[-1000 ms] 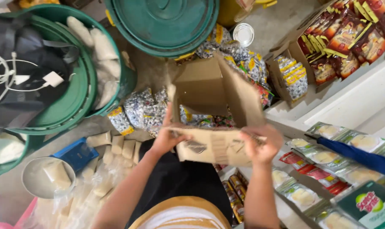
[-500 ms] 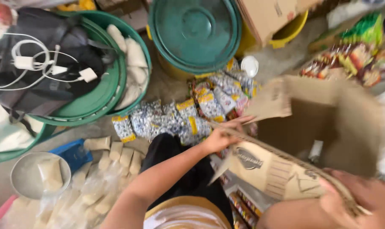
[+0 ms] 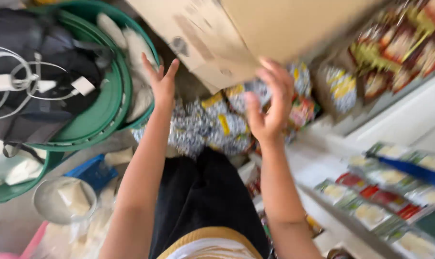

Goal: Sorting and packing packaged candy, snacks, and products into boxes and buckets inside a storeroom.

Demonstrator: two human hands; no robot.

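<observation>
A cluttered floor was seen from above, crowded with wares on every side. Stacked green basins (image 3: 100,108) lay at the left, with a dark bag (image 3: 33,86) and coiled white cables (image 3: 16,81) resting in them. A heap of silver and yellow snack packets (image 3: 212,127) was spread on the ground ahead of the black-clad lap (image 3: 203,196). At the right, a white shelf (image 3: 394,120) was lined with small colourful sachets (image 3: 385,196), and more red packets were blurred at the upper right.

A brown cardboard box (image 3: 255,29) was held up at the top of the view, tilted and blurred, above the packets. The left hand (image 3: 161,79) was raised with the fingers spread open, its tips at or just under the box's lower flap; whether it touched could not be told. The right hand (image 3: 270,103) was also opened, fingers loosely curled upward toward the box's underside, nothing being gripped in it.

As a judgement, the box appeared to be lifted clear of the floor and in the middle of being handled, with neither hand clasped on it. No packets could be seen inside it; the heap was left lying on the floor, so any packing or sorting of them seemed largely undone
</observation>
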